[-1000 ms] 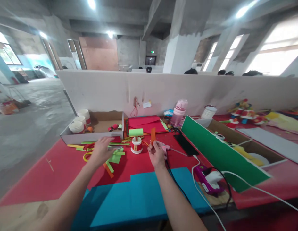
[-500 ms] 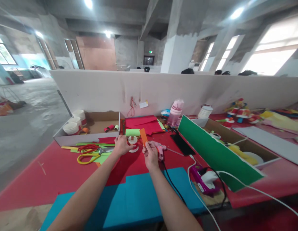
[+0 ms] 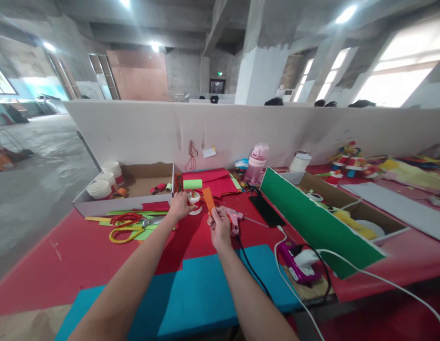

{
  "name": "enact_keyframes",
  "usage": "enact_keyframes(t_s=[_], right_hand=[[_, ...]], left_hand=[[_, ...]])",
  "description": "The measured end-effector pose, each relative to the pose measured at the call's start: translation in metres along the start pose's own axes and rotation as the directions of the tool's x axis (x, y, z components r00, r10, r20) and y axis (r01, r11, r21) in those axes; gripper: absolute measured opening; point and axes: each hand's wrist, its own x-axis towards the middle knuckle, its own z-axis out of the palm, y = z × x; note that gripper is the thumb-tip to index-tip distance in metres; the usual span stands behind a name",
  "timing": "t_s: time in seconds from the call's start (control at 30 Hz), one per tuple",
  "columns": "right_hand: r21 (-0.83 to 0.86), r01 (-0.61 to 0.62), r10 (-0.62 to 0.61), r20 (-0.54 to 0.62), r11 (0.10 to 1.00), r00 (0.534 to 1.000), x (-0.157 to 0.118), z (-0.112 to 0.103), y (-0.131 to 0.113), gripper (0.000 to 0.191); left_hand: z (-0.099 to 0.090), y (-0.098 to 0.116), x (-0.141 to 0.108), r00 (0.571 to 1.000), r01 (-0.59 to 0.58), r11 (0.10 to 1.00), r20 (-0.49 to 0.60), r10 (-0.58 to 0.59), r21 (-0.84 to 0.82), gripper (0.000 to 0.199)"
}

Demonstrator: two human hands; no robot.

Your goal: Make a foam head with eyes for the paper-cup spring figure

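My right hand (image 3: pixel 220 226) pinches the lower end of an orange paper strip (image 3: pixel 208 199), which stands up above the fingers. Just left of it, my left hand (image 3: pixel 180 207) is at the side of a small white and red cup-like piece (image 3: pixel 194 203); whether the fingers grip it is too small to tell. A light green paper roll (image 3: pixel 192 184) lies behind that piece. The pink glue gun (image 3: pixel 234 220) rests on the table right beside my right hand.
Yellow-handled scissors (image 3: pixel 126 234) lie on green paper at left, before a box (image 3: pixel 145 206) with cups. To the right are a phone (image 3: pixel 267 211), a green-sided box (image 3: pixel 319 222), a purple power block (image 3: pixel 300 265) and white cables. Blue sheets (image 3: pixel 206 289) cover the front edge.
The view has shifted slightly. The white and red piece beside my left hand looks more upright. My right hand still holds the orange strip.
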Motion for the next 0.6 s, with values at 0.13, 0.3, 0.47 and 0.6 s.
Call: enact_keyframes(t_s=[0.13,0.3,0.47,0.6], right_hand=[[0.000,-0.013,0.013,0.012,1.000,1.000,-0.001,0.001,-0.001,0.031],[-0.087,-0.025,0.030,0.058,0.996,0.998,-0.005,0.002,0.002,0.026],[-0.267,-0.064,0.116,0.182,0.961,0.977,-0.013,0.011,0.017,0.024],[-0.310,-0.156,0.210,0.149,0.938,0.966,-0.023,0.026,0.030,0.031]], left_hand=[[-0.006,-0.005,-0.008,0.993,-0.107,0.994,-0.051,0.105,-0.035,0.065],[-0.060,-0.061,-0.048,0.932,-0.139,0.989,-0.332,0.145,0.044,0.038],[-0.111,-0.155,-0.098,0.997,0.068,0.938,-0.043,-0.057,0.339,0.026],[-0.100,-0.170,-0.110,0.991,-0.007,0.953,0.131,-0.034,0.303,0.043]])
